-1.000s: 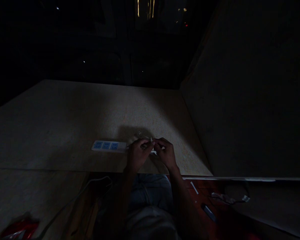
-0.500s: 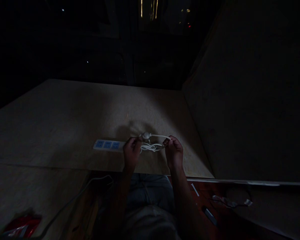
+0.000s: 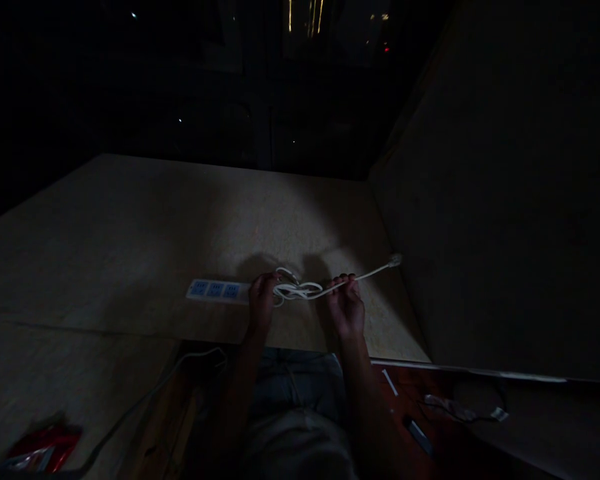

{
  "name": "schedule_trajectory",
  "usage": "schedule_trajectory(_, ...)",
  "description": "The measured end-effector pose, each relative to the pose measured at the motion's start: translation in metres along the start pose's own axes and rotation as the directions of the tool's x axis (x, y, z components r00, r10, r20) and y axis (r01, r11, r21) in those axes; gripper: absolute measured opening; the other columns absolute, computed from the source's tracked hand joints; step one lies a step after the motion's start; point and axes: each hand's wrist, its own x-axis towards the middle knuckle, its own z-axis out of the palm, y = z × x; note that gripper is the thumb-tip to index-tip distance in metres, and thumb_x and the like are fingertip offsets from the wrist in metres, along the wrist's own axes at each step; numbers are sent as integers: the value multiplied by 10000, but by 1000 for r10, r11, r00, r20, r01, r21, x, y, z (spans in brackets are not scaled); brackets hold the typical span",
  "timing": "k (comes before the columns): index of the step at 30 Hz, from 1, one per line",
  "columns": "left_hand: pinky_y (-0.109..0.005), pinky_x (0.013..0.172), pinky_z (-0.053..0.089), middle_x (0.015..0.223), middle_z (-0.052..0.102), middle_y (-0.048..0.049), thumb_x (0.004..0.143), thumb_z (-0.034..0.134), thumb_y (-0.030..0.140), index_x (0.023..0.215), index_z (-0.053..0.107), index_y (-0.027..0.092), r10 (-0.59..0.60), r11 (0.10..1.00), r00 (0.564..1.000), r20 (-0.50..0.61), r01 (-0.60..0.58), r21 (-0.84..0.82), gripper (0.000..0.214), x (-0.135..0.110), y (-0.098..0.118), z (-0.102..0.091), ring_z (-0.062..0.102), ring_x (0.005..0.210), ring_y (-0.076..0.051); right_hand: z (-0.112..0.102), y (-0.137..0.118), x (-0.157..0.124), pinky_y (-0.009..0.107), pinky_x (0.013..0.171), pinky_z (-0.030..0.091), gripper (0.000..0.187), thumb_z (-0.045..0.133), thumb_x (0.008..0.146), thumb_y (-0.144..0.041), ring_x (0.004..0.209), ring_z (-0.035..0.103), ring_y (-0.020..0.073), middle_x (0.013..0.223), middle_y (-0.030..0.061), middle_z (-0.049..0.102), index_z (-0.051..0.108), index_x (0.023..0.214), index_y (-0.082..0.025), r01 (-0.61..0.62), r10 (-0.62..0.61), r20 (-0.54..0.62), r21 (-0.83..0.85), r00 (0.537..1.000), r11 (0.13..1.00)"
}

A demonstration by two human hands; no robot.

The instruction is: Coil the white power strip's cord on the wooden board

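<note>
A white power strip (image 3: 215,291) with blue socket faces lies on the table, its right end behind my left hand (image 3: 262,300). That hand is closed on the bundled part of the white power cord (image 3: 300,291), near the strip's end. Several loops of the cord lie between my two hands. My right hand (image 3: 347,305), palm turned up, has its fingers closed on the cord's free length. From there the cord runs out to the upper right and ends in a plug (image 3: 395,260), which points away from the hands.
The wooden table (image 3: 220,213) meets a dark upright panel (image 3: 505,233) on the right. A red packet (image 3: 45,448) lies at lower left beside a grey cable (image 3: 130,408). Below the table's right edge, a dark slim object (image 3: 419,435) and a white strip (image 3: 390,382) lie on the reddish floor.
The plug has swung from between my hands out to the right, beyond my right hand. My right hand has turned palm up, and the cord now stretches past it.
</note>
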Motion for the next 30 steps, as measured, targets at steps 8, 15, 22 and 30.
schedule_trajectory(8,-246,534,440,622,652,1,635,724,476,719,650,148,-232,963,971,56,237,-126,347,19,-3,8,609,566,-148,-2,0,-6,348,961,523,187,786,779,-335,905,653,127,926,-18,678,659,897,-264,-39,41,-67,33,997,999)
schedule_trajectory(15,-276,626,526,685,683,-26,730,641,325,762,636,149,-416,818,895,162,446,-363,179,31,-3,10,652,632,-153,-16,-7,-23,279,820,561,252,810,744,-355,875,662,108,935,-32,678,636,880,-233,-109,92,-168,-95,981,989)
schedule_trajectory(22,-342,968,503,1061,723,-99,635,564,188,991,699,153,-269,733,910,316,406,-546,382,28,0,-5,659,1065,-203,-12,-11,-30,298,750,566,296,819,698,-415,874,690,170,934,28,731,679,837,-195,-209,165,-211,-207,963,956)
schedule_trajectory(30,-368,905,513,995,761,-65,567,752,203,978,735,160,-178,970,905,386,227,-86,413,10,-22,-1,687,990,-253,-24,-25,-26,235,491,459,430,779,668,-555,575,640,146,716,53,718,656,774,-156,-351,361,-102,-569,927,743)
